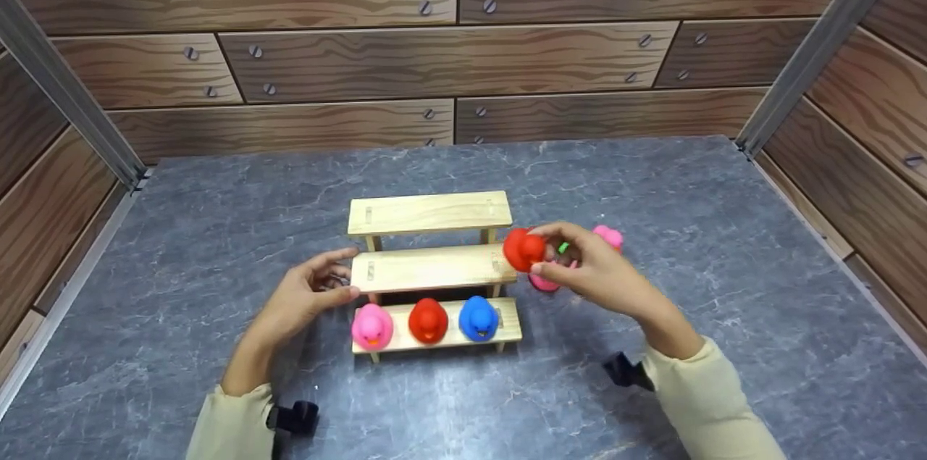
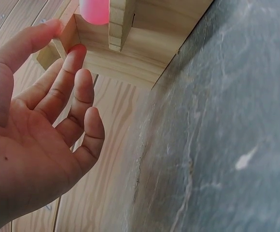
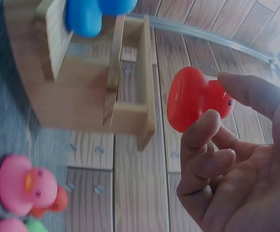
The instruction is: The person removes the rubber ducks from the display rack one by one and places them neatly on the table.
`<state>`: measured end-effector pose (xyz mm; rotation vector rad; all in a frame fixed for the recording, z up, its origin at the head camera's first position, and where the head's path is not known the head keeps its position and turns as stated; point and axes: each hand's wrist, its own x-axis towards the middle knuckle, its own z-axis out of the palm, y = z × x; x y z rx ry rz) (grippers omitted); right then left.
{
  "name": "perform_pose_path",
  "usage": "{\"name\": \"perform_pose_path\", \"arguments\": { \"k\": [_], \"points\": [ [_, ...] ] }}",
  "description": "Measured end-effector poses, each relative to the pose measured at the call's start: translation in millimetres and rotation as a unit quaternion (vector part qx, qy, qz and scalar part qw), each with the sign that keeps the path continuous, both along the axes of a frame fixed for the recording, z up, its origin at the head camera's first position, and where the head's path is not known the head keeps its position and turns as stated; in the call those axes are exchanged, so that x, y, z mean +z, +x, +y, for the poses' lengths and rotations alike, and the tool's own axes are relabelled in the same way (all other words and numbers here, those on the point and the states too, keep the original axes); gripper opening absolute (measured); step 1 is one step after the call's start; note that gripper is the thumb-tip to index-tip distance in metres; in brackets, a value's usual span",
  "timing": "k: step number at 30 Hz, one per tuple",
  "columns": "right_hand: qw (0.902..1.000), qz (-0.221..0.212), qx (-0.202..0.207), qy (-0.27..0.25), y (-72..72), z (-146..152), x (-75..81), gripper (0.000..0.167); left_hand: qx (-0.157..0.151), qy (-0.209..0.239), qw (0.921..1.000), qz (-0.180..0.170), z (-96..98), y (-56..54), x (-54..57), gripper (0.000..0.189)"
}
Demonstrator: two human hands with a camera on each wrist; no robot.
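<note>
My right hand pinches a red rubber duck between thumb and fingers, level with the right end of the middle step. In the right wrist view this duck is tipped sideways, its flat base facing the stand. My left hand is at the left end of the three-step wooden stand, thumb and forefinger tips at the middle step's corners, the other fingers loosely bent. On the lowest step sit a pink duck, another red duck and a blue duck. The upper two steps are bare.
Right of the stand, partly hidden by my right hand, several more ducks lie on the grey marbled table. A pink duck and an orange-red one show there. Wood-patterned panels wall the back and sides.
</note>
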<state>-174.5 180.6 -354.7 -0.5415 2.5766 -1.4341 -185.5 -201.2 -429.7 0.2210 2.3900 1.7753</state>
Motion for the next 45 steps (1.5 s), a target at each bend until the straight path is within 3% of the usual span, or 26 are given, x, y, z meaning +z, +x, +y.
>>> {"name": "perform_pose_path", "arguments": {
  "k": [13,22,35,45],
  "points": [
    [0.9984,-0.01,-0.033,0.044,-8.6,49,3.7,0.043,-0.009,0.01,0.9999,0.002,-2.7,1.3,1.8,0.061],
    [0.9988,-0.014,-0.031,0.035,-13.3,82,7.8,0.043,-0.003,0.004,1.0,0.003,-3.4,1.0,1.9,0.061],
    [0.9953,-0.039,-0.017,0.087,-20.4,112,-2.6,0.039,0.0,0.004,1.0,-0.003,-2.9,2.8,1.0,0.061],
    [0.9936,-0.057,-0.013,0.096,-24.9,127,-14.6,0.038,-0.006,0.005,1.0,0.003,-1.6,1.3,-0.1,0.06]
  ]
}}
